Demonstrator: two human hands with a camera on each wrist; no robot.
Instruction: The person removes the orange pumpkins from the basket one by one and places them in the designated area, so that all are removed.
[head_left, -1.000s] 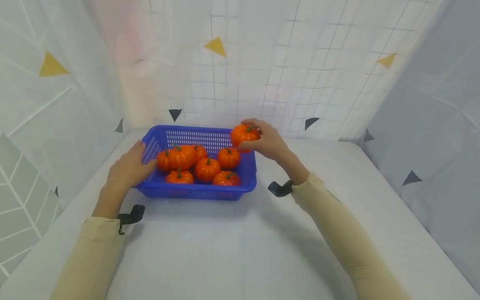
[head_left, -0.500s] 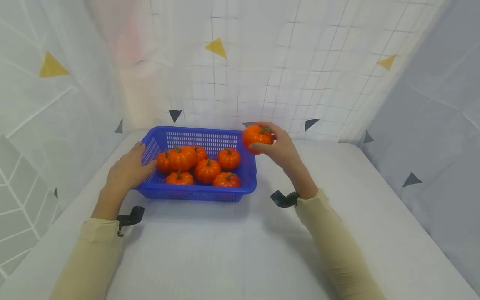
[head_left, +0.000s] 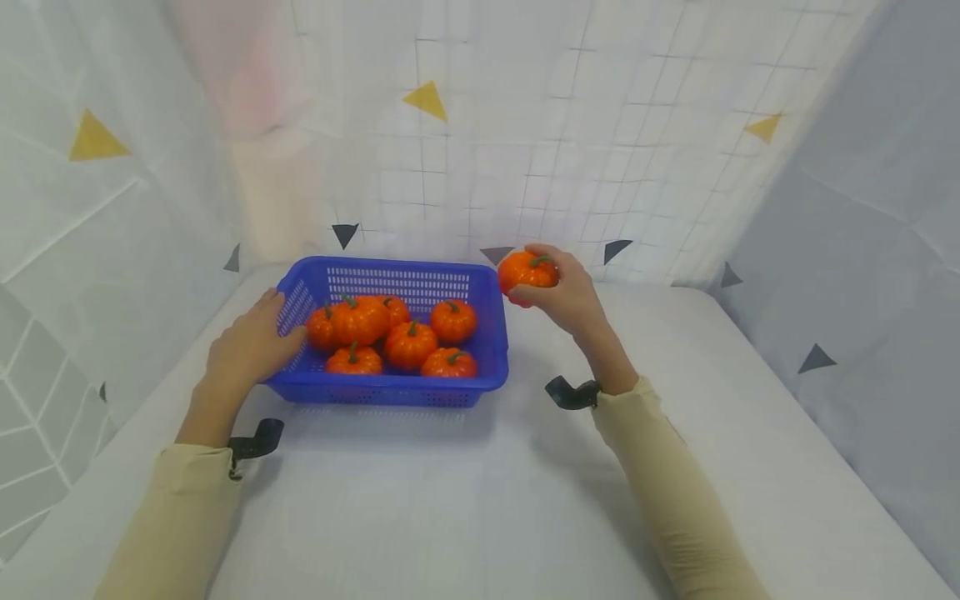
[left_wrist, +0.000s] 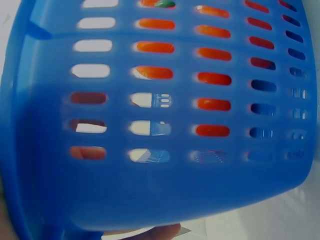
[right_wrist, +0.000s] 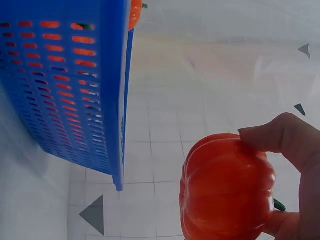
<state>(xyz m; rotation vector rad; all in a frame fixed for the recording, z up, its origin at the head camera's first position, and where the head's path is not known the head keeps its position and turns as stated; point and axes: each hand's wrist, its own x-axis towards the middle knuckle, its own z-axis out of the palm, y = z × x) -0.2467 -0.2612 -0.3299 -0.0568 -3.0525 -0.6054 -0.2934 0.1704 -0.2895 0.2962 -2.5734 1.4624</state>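
Observation:
My right hand (head_left: pixel 573 296) holds a small orange toy pumpkin (head_left: pixel 523 275) with a green stem, between thumb and fingers. It is raised in the air just right of the blue basket's far right corner. In the right wrist view that pumpkin (right_wrist: pixel 227 190) is large, with the thumb on its upper side. My left hand (head_left: pixel 249 346) grips the left end of the blue plastic basket (head_left: pixel 390 382); skin shows through the slots of the basket wall (left_wrist: pixel 150 190) in the left wrist view. Several more pumpkins (head_left: pixel 410 345) lie inside, one resting on top of others.
The basket stands on a white-covered table (head_left: pixel 420 517). Behind the table hangs a white grid-patterned cloth (head_left: pixel 510 108), with grey side cloths (head_left: pixel 847 217) at the right and left. Dark wrist mounts (head_left: pixel 573 393) stick out from both wrists.
My right hand has carried the pumpkin rightward, from over the basket's right end to beyond its rim. The left hand stays at the basket's left end. The view has shifted slightly.

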